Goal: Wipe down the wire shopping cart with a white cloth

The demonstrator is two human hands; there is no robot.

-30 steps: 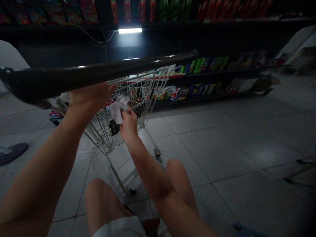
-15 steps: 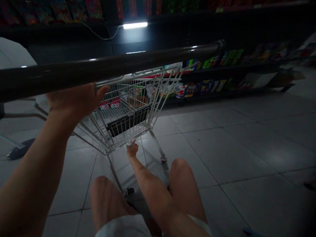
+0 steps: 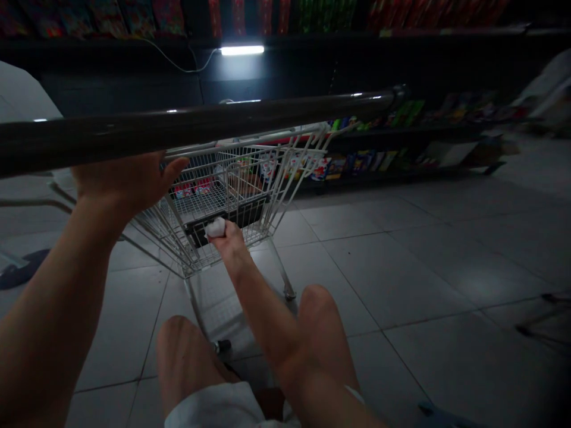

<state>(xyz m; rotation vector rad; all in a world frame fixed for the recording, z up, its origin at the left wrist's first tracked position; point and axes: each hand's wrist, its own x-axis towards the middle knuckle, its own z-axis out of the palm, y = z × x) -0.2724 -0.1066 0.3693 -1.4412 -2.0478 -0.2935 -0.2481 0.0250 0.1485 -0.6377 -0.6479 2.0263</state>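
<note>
My right hand [image 3: 231, 233] is closed around a crumpled white wad [image 3: 216, 227], cloth or tissue. It holds the wad against the dark panel [image 3: 247, 213] low on the rear of a wire shopping cart [image 3: 285, 184]. Up at the left, my left hand [image 3: 120, 181] reaches beneath the cart's dark handle bar [image 3: 267, 110]. Its thumb points out to the right, while the other fingers are hidden behind the bar. Inside the basket are red packages [image 3: 202, 186] and a brown item [image 3: 245, 184].
Dark store shelves [image 3: 289, 71] with packaged goods stretch across the back, lit by a white tube lamp [image 3: 242, 50]. Pale floor tiles [image 3: 401, 261] surround the cart. My knees are close behind it. Thin dark legs of some object [image 3: 542, 321] stand at the right.
My right hand has risen with the white wad from the basket's bottom rear edge to the dark panel. My left hand keeps its place by the handle bar. The view has shifted slightly.
</note>
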